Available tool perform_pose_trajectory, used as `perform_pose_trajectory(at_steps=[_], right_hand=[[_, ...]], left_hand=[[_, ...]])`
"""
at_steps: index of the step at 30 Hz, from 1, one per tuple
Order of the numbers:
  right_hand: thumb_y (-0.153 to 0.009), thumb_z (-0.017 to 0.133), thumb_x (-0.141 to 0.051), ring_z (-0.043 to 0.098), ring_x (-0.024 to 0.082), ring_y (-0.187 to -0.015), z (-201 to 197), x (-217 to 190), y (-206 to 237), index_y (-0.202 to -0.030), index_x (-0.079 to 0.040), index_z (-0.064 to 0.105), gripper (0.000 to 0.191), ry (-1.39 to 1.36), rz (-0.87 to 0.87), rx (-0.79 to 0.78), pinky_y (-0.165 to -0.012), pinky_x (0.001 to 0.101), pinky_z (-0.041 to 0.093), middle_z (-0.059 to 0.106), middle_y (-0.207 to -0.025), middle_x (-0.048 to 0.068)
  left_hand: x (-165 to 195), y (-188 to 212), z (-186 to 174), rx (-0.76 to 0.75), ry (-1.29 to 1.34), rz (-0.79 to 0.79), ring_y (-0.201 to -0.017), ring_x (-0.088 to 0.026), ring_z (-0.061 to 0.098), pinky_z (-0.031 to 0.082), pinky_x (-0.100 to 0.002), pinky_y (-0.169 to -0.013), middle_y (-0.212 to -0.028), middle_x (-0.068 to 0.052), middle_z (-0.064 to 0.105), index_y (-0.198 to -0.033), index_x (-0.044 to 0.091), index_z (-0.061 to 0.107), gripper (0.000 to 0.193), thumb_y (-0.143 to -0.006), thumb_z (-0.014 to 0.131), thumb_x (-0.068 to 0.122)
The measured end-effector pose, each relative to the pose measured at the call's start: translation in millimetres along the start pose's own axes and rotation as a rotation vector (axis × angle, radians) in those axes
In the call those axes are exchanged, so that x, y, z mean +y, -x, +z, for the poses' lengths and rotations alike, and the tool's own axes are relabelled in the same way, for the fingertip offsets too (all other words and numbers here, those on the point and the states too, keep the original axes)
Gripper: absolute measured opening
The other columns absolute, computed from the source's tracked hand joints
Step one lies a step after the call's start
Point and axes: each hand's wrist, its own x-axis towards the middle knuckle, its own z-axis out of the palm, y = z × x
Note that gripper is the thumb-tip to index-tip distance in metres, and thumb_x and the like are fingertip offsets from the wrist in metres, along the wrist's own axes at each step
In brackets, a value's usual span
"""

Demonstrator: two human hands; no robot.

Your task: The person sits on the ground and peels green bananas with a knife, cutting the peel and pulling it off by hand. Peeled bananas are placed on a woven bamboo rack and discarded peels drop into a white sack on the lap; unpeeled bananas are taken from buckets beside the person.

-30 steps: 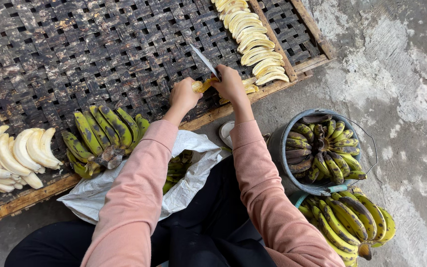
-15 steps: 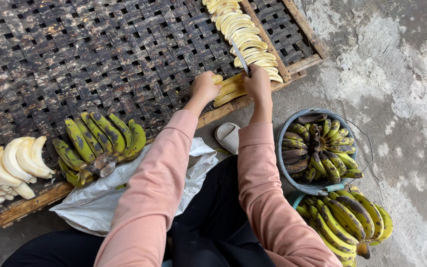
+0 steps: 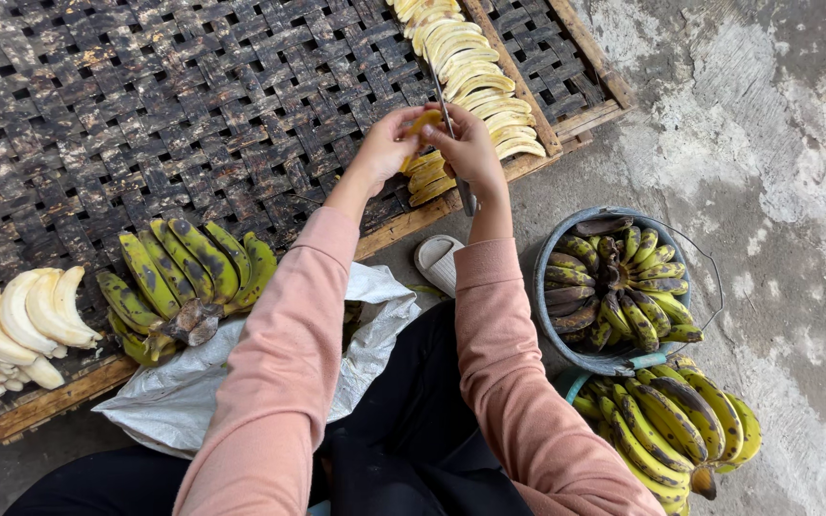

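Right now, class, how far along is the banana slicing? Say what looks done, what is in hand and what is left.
Done: a row of slices lies on the woven tray, and peeled bananas sit at its left edge. In hand: the left hand holds a banana piece while the right hand works a knife on it. Left: unpeeled bunches on the tray, in the basin and on the ground.

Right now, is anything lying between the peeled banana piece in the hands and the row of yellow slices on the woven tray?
Nothing visible does. The left hand and right hand hold the peeled banana piece and a thin steel knife directly over the dark woven tray, right beside the row of yellow slices.
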Motion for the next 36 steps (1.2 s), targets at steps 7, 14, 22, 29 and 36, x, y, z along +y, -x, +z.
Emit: perform_pose_trajectory(at_steps=[7, 14, 22, 29, 36], right_hand=[[-0.091, 0.076, -0.010, 0.055, 0.010, -0.057, -8, 32, -24, -0.107, 0.001, 0.070, 0.020, 0.318, -0.028, 0.190, -0.049, 0.0281, 0.041, 0.072, -0.079, 0.005], [-0.084, 0.078, -0.012, 0.067, 0.036, -0.077, -12, 40, -19, -0.101, 0.002, 0.068, 0.023, 0.830, -0.130, 0.439, -0.070, 0.0461, 0.053, 0.070, -0.084, 0.021], [-0.088, 0.077, -0.013, 0.066, 0.033, -0.079, -12, 30, -13, -0.103, 0.001, 0.066, 0.024, 0.882, -0.091, 0.559, -0.072, 0.0453, 0.051, 0.068, -0.092, 0.018], [-0.092, 0.079, -0.015, 0.063, 0.022, -0.073, 6, 12, 14, -0.123, -0.002, 0.061, 0.039, 0.668, -0.264, 0.501, -0.067, 0.0359, 0.050, 0.066, -0.086, 0.011], [-0.096, 0.075, -0.013, 0.057, 0.008, -0.067, 64, -1, 71, -0.136, -0.007, 0.055, 0.045, 0.452, -0.299, 0.203, -0.058, 0.0245, 0.044, 0.065, -0.091, 0.002]], left_hand=[[1, -13, 1, 0.201, -0.551, 0.047, -0.090, -0.017, 0.075, 0.060, -0.032, -0.082, -0.099, -0.007, 0.077, -0.103, 0.006, 0.073, 0.021, -0.085, 0.083, 0.011], [-12, -14, 17, 0.269, -0.724, 0.105, -0.090, -0.027, 0.073, 0.058, -0.039, -0.081, -0.097, -0.010, 0.076, -0.098, 0.011, 0.076, 0.017, -0.082, 0.079, 0.005], [-9, -6, 15, 0.286, -0.884, 0.131, -0.099, -0.031, 0.069, 0.056, -0.045, -0.085, -0.112, -0.012, 0.070, -0.104, 0.011, 0.074, 0.018, -0.086, 0.077, 0.013], [34, 80, -58, 0.304, -0.766, 0.392, -0.105, -0.033, 0.067, 0.055, -0.044, -0.089, -0.118, -0.014, 0.066, -0.115, 0.008, 0.071, 0.025, -0.091, 0.076, 0.009], [58, 322, -229, 0.880, -1.097, 0.523, -0.113, -0.040, 0.063, 0.051, -0.046, -0.098, -0.120, -0.020, 0.065, -0.119, 0.002, 0.069, 0.033, -0.087, 0.072, -0.006]])
